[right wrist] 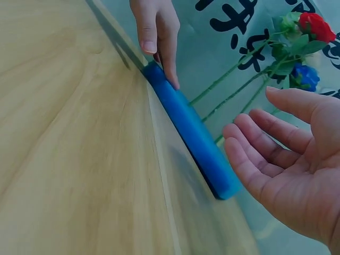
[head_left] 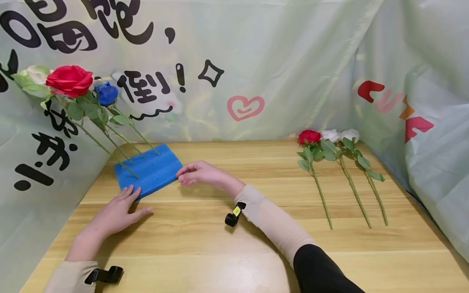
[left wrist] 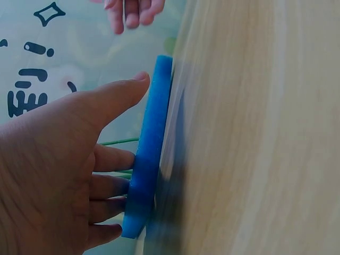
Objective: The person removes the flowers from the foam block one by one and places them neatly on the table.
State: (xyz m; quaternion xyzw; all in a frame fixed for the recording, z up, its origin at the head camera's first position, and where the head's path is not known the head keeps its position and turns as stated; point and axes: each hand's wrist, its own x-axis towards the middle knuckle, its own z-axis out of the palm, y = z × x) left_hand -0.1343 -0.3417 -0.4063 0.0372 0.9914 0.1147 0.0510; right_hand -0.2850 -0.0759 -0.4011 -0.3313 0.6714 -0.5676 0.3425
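- One flat, rectangular blue board (head_left: pixel 157 173) lies on the wood-grain tabletop (head_left: pixel 183 248), toward its far left.
- Several green stems stand slanted in it, bearing a large red rose (head_left: pixel 69 80), a small blue rose (head_left: pixel 106 94) and pale greenish-white blooms (head_left: pixel 32 82).
- Left hand (head_left: pixel 115 213): fingertips rest on the board's near left edge, fingers nearly straight, thumb spread apart.
- Right hand (head_left: pixel 201 174): just beside the board's right corner, fingers loosely bent, thumb apart, gripping nothing.
- At right, one long-stemmed red rose (head_left: pixel 309 137) and two long-stemmed white roses (head_left: pixel 331 135) lie side by side.
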